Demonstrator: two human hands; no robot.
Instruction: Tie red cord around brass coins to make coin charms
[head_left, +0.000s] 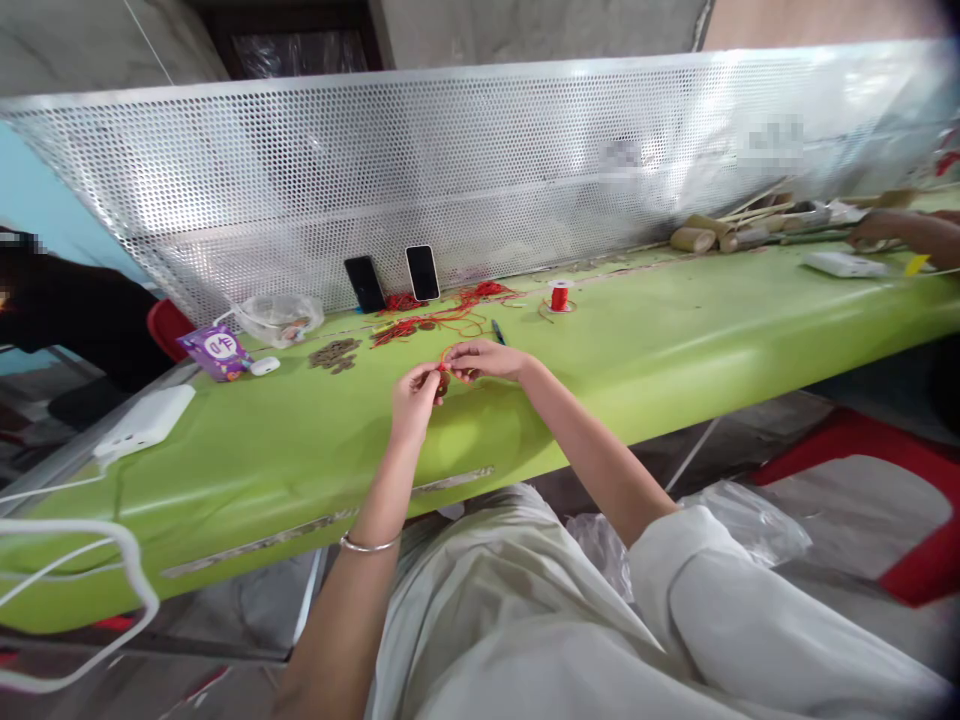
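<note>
My left hand pinches a small brown coin-like piece with red cord on it, just above the green table's front part. Close against it on the right, my right hand has its fingers pinched on the red cord running from that piece. Beyond my hands lie more red cords in a loose tangle. To the left, a pile of brown coin-like pieces rests on the table. A red thread spool stands upright at the right, and a dark pen lies behind my right hand.
Two phones lean near the perforated metal panel. A clear plastic bag, purple packet and white power strip sit left on the green table. Bamboo pieces and another person's hand are far right.
</note>
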